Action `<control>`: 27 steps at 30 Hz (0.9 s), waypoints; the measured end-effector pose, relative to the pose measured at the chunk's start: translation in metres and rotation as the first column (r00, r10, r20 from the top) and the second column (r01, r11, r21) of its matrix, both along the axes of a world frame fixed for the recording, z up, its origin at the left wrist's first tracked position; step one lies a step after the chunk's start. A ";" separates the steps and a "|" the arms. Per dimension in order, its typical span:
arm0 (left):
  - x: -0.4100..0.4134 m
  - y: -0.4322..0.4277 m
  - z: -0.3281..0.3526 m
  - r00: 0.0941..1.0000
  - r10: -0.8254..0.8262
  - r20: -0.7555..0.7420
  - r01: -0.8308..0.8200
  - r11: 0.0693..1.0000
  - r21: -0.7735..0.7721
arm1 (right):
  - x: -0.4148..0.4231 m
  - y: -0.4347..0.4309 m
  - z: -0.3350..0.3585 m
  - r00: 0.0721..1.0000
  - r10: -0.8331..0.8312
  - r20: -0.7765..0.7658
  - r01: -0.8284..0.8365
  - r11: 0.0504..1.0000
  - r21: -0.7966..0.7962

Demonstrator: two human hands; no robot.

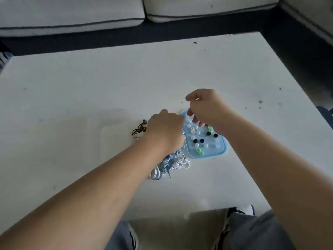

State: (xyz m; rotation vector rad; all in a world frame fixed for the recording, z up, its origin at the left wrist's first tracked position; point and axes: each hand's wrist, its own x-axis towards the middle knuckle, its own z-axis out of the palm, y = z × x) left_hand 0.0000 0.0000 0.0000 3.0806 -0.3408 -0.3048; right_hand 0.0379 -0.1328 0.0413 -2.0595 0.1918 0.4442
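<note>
Pale sofa cushions (72, 13) with dark piping run along the back and up the right side, with a strip of dark floor (288, 51) between them and the worktop (90, 87). That worktop is a big white slab with a few dark specks. Its far edge and right edge are both in view, and its near edge ends just above the person's knees in grey jeans (252, 231). Wide bare room lies to the left and behind the things, less to the right.

A light blue tray (221, 150) with rounded corners and a raised rim lies flat right of centre, well in from every edge. Just beside its near-left corner sits a tangle of blue and white cords (171, 165), and a small dark cord (138, 130) lies further left.

The left hand (165, 130) hovers over the cords at the tray's left rim, fingers curled under and hidden; whether it grips anything cannot be told. The right hand (207, 107) hangs over the tray's far end, fingertips (195, 120) pointing down into it, thumb and forefinger close together; whether they pinch something cannot be told.

Small round beads lie scattered in the tray: white (188, 125), black (201, 141) and green (198, 150).
</note>
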 end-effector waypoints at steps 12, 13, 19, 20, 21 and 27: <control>0.001 0.021 0.044 0.946 0.305 -0.112 -0.309 0.734 -0.605 | -0.002 -0.009 -0.002 1.000 -0.013 0.017 0.011 0.995 0.099; -0.003 0.024 0.055 0.929 0.344 -0.134 -0.340 0.656 -0.674 | -0.004 -0.007 0.000 1.000 -0.015 0.011 0.013 0.989 0.149; -0.016 0.040 0.094 0.809 0.473 -0.348 -0.483 0.198 -0.853 | -0.022 0.002 0.015 0.991 0.083 -0.103 -0.018 0.857 0.515; -0.019 0.041 0.094 0.785 0.461 -0.414 -0.506 0.090 -0.858 | -0.026 0.003 0.020 0.983 0.131 -0.132 -0.026 0.801 0.598; -0.021 0.043 0.093 0.764 0.439 -0.472 -0.522 -0.009 -0.853 | -0.028 0.005 0.023 0.972 0.181 -0.147 -0.039 0.748 0.663; -0.026 0.050 0.087 0.730 0.284 -0.622 -0.529 -0.342 -0.777 | -0.035 0.009 0.024 0.940 0.303 -0.155 -0.093 0.666 0.740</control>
